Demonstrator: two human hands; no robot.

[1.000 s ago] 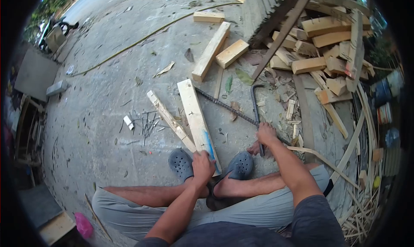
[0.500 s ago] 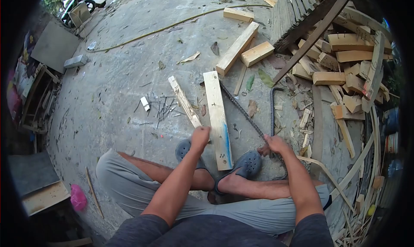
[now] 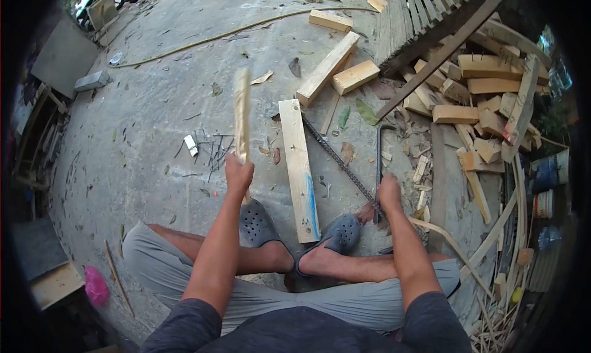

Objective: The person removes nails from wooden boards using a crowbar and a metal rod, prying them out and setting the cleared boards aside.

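My left hand [image 3: 239, 175] is closed round the lower part of a rough wooden stick [image 3: 242, 109], which stands up from the fist and is slightly blurred. My right hand [image 3: 389, 193] is closed on a dark metal bar with a bent top [image 3: 378, 156]. A ribbed metal rod [image 3: 340, 158] slants from the top of the plank down to near my right hand; whether the hand touches it, I cannot tell. Between the hands a pale plank [image 3: 298, 174] with a blue streak lies on the ground, its lower end between my two clogs.
Several nails [image 3: 218, 152] and a small white block [image 3: 191, 145] lie left of the plank. Wooden blocks [image 3: 356, 76] are beyond it. A heap of cut timber [image 3: 486, 66] and a slatted wooden piece [image 3: 403, 29] stand at the right. A yellow hose [image 3: 203, 42] crosses the ground.
My left hand has moved left and up, swinging the stick more upright. My right hand has risen from the ribbed rod toward the bent bar. The view has shifted slightly.
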